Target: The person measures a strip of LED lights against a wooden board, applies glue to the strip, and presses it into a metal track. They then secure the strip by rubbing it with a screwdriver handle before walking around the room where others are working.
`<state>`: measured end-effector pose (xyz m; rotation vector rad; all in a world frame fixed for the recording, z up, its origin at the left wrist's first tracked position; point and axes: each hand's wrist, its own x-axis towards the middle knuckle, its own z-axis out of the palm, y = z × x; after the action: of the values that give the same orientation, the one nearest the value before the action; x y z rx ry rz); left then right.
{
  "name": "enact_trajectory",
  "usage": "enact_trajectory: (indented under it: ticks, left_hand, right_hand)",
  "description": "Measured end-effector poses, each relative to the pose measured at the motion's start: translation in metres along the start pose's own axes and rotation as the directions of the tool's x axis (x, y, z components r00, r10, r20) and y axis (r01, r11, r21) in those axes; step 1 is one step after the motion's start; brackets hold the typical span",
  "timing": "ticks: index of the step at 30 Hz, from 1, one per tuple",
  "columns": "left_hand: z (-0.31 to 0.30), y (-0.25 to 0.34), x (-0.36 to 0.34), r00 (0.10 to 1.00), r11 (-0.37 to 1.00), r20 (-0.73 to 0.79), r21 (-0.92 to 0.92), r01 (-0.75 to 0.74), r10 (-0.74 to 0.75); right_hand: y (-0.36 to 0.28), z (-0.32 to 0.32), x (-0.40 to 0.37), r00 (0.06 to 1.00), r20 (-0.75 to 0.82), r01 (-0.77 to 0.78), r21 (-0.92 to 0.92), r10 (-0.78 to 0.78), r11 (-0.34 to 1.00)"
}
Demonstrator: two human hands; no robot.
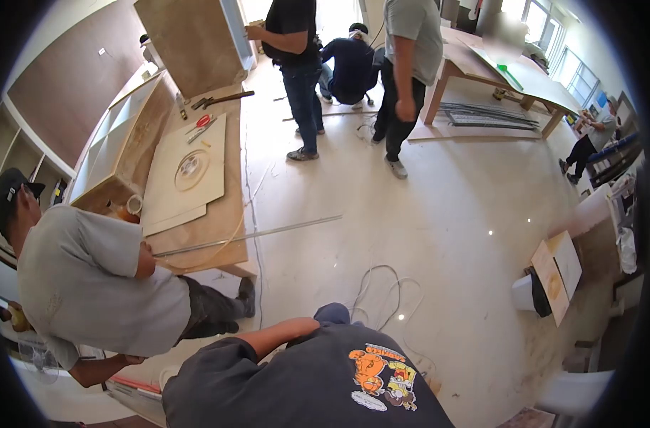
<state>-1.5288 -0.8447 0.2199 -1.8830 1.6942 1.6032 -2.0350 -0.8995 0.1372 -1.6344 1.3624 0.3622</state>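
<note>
Neither my left hand nor my right hand shows in the head view. Nearest to me, a person in a black shirt with a cartoon print bends forward; that person's hands are hidden. At the left stands a person in a grey shirt and dark cap, one hand by the end of a long thin metal strip. The strip juts from the wooden workbench out over the floor. On the bench lie pale boards, a roll of edging strip, red-handled scissors and a hammer.
Loose cable coils on the pale floor beyond the bent person. Two people stand and one crouches at the back. A large table has dark strips beneath it. Leaning boards and a white bin are at right.
</note>
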Motion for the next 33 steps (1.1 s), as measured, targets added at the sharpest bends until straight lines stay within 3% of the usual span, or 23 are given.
enact_trajectory:
  ticks: [3,4,6,7,8,9,10,12,14,16,17,18,21,22,25,29,33]
  left_hand:
    - [-0.071,0.062,-0.008,0.998,0.953,-0.038,0.298,0.057,-0.048]
    - [-0.087,0.066,-0.001,0.995,0.935,-0.087,0.355,-0.011,0.045]
    - [-0.128,0.089,0.004,0.982,0.922,-0.157,0.385,-0.036,0.104]
    - [-0.151,0.100,0.003,0.920,0.964,-0.348,0.251,-0.092,0.178]
    - [-0.175,0.111,-0.001,0.816,0.976,-0.536,0.133,-0.172,0.217]
    - [-0.205,0.124,-0.010,0.693,0.963,-0.670,0.139,-0.232,0.264]
    - [-0.238,0.145,-0.031,0.596,0.949,-0.754,0.116,-0.294,0.277]
    - [-0.291,0.164,-0.066,0.382,0.862,-0.842,0.176,-0.475,0.382]
    - [-0.331,0.179,-0.099,0.012,0.546,-0.792,0.409,-0.731,0.610]
    - [-0.359,0.201,-0.130,-0.228,0.363,-0.638,0.655,-0.663,0.735]
    - [-0.369,0.212,-0.143,-0.277,0.303,-0.597,0.689,-0.659,0.753]
    - [-0.380,0.221,-0.150,-0.327,0.241,-0.548,0.725,-0.645,0.770]
    - [-0.408,0.241,-0.135,-0.515,-0.062,-0.418,0.729,-0.682,0.748]
    - [-0.418,0.251,-0.130,-0.550,-0.140,-0.371,0.723,-0.677,0.748]
    - [-0.430,0.271,-0.111,-0.547,-0.153,-0.399,0.689,-0.709,0.736]
    - [-0.442,0.290,-0.089,-0.484,0.000,-0.437,0.743,-0.669,0.758]
    - [-0.448,0.311,-0.072,-0.410,0.165,-0.405,0.847,-0.506,0.817]
  right_hand:
    - [0.011,-0.031,0.018,1.000,0.008,0.013,-0.054,-0.012,0.998]
    - [0.010,-0.043,0.029,0.999,0.020,0.035,-0.083,-0.033,0.996]
    - [-0.021,-0.084,0.056,0.995,0.053,0.086,-0.030,-0.085,0.996]
    - [-0.046,-0.111,0.068,0.990,0.088,0.110,0.045,-0.114,0.993]
    - [-0.070,-0.134,0.083,0.982,0.126,0.127,0.120,-0.142,0.985]
    - [-0.090,-0.151,0.103,0.972,0.163,0.134,0.196,-0.167,0.972]
    - [-0.097,-0.155,0.134,0.990,0.078,0.081,0.347,-0.115,0.934]
    - [-0.133,-0.185,0.175,0.991,-0.049,0.135,0.329,-0.126,0.934]
    - [-0.163,-0.213,0.211,0.976,-0.154,0.204,0.377,-0.156,0.904]
    - [-0.172,-0.250,0.233,0.989,-0.051,0.144,0.086,-0.140,0.986]
    - [-0.187,-0.271,0.231,0.992,0.029,0.124,-0.109,-0.122,0.986]
    - [-0.196,-0.283,0.245,0.990,0.065,0.137,-0.162,-0.128,0.977]
    - [-0.217,-0.314,0.295,0.987,0.070,0.153,-0.140,-0.144,0.978]
    - [-0.219,-0.321,0.314,0.988,0.064,0.150,-0.125,-0.143,0.981]
    - [-0.226,-0.346,0.364,0.988,0.076,0.143,-0.114,-0.135,0.983]
    - [-0.215,-0.380,0.430,0.984,0.136,0.137,-0.192,-0.112,0.972]
    - [-0.167,-0.416,0.515,0.975,0.205,0.147,-0.318,-0.083,0.937]
